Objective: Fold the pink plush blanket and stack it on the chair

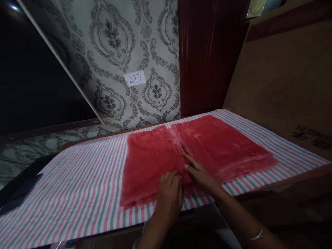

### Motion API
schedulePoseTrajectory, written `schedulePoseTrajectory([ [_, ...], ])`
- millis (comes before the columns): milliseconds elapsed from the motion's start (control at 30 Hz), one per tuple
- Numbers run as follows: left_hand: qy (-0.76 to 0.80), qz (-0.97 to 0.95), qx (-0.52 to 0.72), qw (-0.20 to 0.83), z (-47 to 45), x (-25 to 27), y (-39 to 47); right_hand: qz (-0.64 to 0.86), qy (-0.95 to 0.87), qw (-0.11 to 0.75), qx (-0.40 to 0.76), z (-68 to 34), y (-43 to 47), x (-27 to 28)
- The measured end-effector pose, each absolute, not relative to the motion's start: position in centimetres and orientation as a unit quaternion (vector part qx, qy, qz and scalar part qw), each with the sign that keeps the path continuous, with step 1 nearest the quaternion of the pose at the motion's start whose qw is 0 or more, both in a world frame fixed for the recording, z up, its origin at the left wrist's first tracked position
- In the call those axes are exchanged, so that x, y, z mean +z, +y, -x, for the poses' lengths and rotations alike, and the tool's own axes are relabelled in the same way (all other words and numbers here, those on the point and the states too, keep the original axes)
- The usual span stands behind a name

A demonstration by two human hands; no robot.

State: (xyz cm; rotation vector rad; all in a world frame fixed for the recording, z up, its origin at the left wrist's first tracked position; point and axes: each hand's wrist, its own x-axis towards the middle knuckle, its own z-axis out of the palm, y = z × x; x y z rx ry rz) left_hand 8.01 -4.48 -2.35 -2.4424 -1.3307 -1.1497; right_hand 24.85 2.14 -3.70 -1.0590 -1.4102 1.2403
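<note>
A red plush cloth point(149, 160) lies folded in layers, its left and right parts meeting along a seam in the middle. My left hand point(169, 188) is at the front of that seam, with its fingers curled down onto the red plush; the fingertips are partly hidden. Just to its right, my right hand point(198, 173) rests on the cloth beside the seam. Its index finger stretches forward and the thumb is apart from it. Under the red cloth is a striped pink, grey and white cloth point(88, 183).
A large cardboard box point(285, 76) stands on the right. Behind the table are a patterned wall point(111, 41) with a paper marked 277 point(135, 78) and a dark red panel point(207, 58). A dark screen point(38, 76) occupies the left. Dark fabric point(18, 193) lies at the left edge.
</note>
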Motion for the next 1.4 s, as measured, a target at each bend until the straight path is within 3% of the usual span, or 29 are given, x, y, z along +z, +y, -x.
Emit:
schedulePoseTrajectory([
  [267, -0.469, 0.827, -0.308, 0.020, -8.9, -3.6, -4.5, 0.446, -0.576, 0.511, 0.456, -23.8, 0.9, -4.6],
  [500, -0.461, 0.787, -0.411, 0.005, -9.2, -2.6, -3.6, 0.442, -0.548, 0.510, 0.494, -23.8, 0.7, -3.5],
  [667, -0.453, 0.834, -0.316, 0.016, -9.8, -2.5, -4.4, 0.423, -0.535, 0.500, 0.533, -23.3, 0.2, -3.2],
  [900, -0.414, 0.829, -0.343, -0.154, -6.1, 2.4, -5.3, 0.434, -0.573, 0.523, 0.459, -22.6, 0.5, -5.1],
  [1000, -0.443, 0.814, -0.355, -0.122, -2.9, 4.8, -2.1, 0.444, -0.553, 0.534, 0.459, -22.5, 0.6, -5.5],
  [1167, -0.501, 0.827, -0.238, -0.095, 0.9, 6.7, 9.2, 0.446, -0.534, 0.546, 0.467, -22.1, 0.4, -5.7],
  [1400, -0.585, 0.788, -0.180, -0.066, -0.8, 6.2, 22.3, 0.447, -0.517, 0.549, 0.480, -21.9, 0.2, -6.6],
])
